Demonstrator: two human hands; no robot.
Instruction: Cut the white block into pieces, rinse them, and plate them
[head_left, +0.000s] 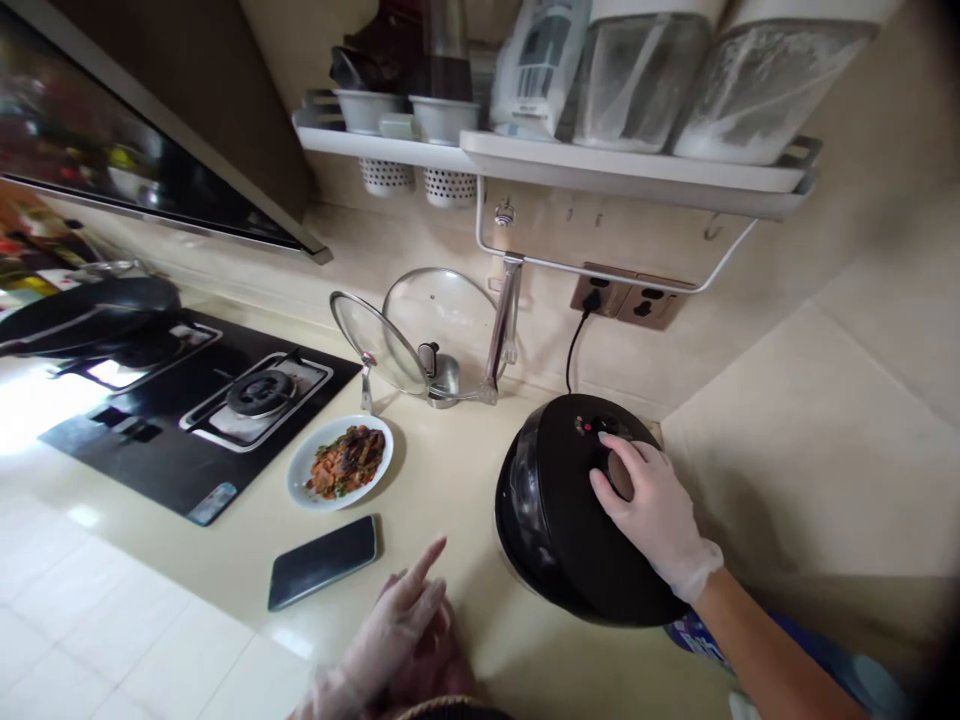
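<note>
My right hand [656, 505], in a clear thin glove, lies on top of a black electric pressure cooker [555, 500]. Its thumb and fingers are closed around the round knob [621, 475] in the middle of the lid. A small red light shows on the lid just beyond my fingertips. My left hand [401, 620], gloved too, hovers low over the counter's front edge, left of the cooker. Its index finger points out and the other fingers are loosely bent, with nothing in them. Nearest to it is a dark phone [322, 562] lying flat.
A white plate [296, 480] of cooked food stands beside the gas hob [161, 440], where a wok [90, 310] sits. Glass lids [442, 300] lean against the wall. Above hangs a shelf [622, 170] with jars. A plug [592, 302] sits in the wall socket.
</note>
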